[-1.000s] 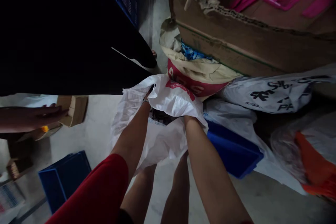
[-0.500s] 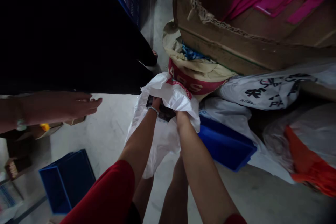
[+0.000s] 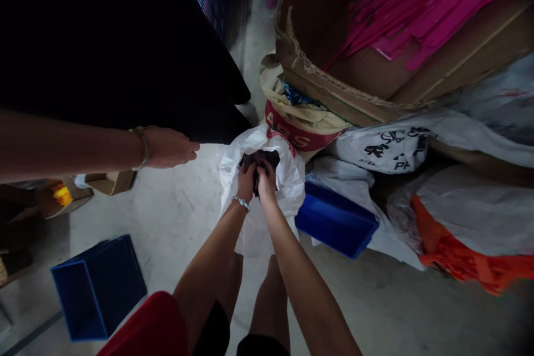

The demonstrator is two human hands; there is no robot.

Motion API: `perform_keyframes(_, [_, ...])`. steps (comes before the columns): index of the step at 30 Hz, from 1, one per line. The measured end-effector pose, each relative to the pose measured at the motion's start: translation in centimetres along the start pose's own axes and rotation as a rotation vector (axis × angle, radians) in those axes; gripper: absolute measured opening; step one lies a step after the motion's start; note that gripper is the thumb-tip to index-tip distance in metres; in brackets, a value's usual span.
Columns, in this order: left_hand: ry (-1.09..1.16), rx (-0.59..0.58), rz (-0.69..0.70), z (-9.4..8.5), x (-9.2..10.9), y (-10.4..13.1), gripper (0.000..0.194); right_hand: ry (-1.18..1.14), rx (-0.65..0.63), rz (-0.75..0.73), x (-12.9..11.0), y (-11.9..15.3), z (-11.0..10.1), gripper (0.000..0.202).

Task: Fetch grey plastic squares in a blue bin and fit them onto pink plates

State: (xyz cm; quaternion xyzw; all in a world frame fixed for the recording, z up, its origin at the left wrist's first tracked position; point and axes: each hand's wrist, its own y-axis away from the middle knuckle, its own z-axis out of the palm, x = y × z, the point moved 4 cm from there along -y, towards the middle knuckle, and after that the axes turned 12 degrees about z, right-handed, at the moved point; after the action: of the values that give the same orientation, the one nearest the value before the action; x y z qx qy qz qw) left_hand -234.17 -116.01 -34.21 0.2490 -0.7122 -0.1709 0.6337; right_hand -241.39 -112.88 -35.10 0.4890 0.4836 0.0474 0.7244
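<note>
A white plastic sack [image 3: 233, 161] stands open in front of my legs, with dark pieces [image 3: 271, 160] inside its mouth. My left hand [image 3: 247, 182], a beaded bracelet at its wrist, has its fingers closed on the dark pieces. Right beside it, my right hand [image 3: 266, 179] is also closed on them. The pieces are too dark to tell apart. Both hands are at the sack's opening.
Another person's hand [image 3: 171, 147] reaches in from the left. A cardboard box [image 3: 354, 89] of pink parts [image 3: 417, 11] is at the upper right. Blue bins [image 3: 337, 219] [image 3: 100, 289] flank the sack; a cream-and-red sack [image 3: 300, 128] lies behind it.
My hands have come up from deeper in the sack and closer together, dark pieces between them. The sack's mouth is wider. The other person's hand has moved right.
</note>
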Motion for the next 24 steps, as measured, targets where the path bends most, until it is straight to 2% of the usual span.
perform_keyframes(4, [-0.054,-0.115,0.124,-1.1,3.4,4.3,0.031,-0.064,0.098,-0.085,-0.9,5.3,-1.1,0.039])
perform_keyframes(7, [-0.133,-0.225,0.227,-1.6,5.2,6.5,0.035,-0.092,0.15,-0.16,-1.6,8.5,-1.7,0.04])
perform_keyframes(12, [-0.272,-0.276,0.35,-2.1,6.5,8.1,0.037,-0.136,0.173,-0.273,-2.3,10.7,-2.2,0.038])
perform_keyframes(16, [-0.272,-0.306,0.456,-2.2,7.8,10.3,0.042,-0.174,0.141,-0.405,-3.9,12.8,-3.1,0.037])
perform_keyframes(18, [-0.246,-0.332,0.55,-2.1,9.2,12.6,0.044,-0.195,0.104,-0.487,-5.2,15.0,-4.2,0.038])
perform_keyframes(21, [-0.221,-0.398,0.695,-1.6,11.5,17.5,0.043,-0.172,0.052,-0.565,-7.1,19.1,-6.6,0.041])
perform_keyframes(24, [-0.254,-0.441,0.785,-1.4,12.7,23.0,0.041,-0.209,0.097,-0.637,-8.0,23.4,-9.6,0.039])
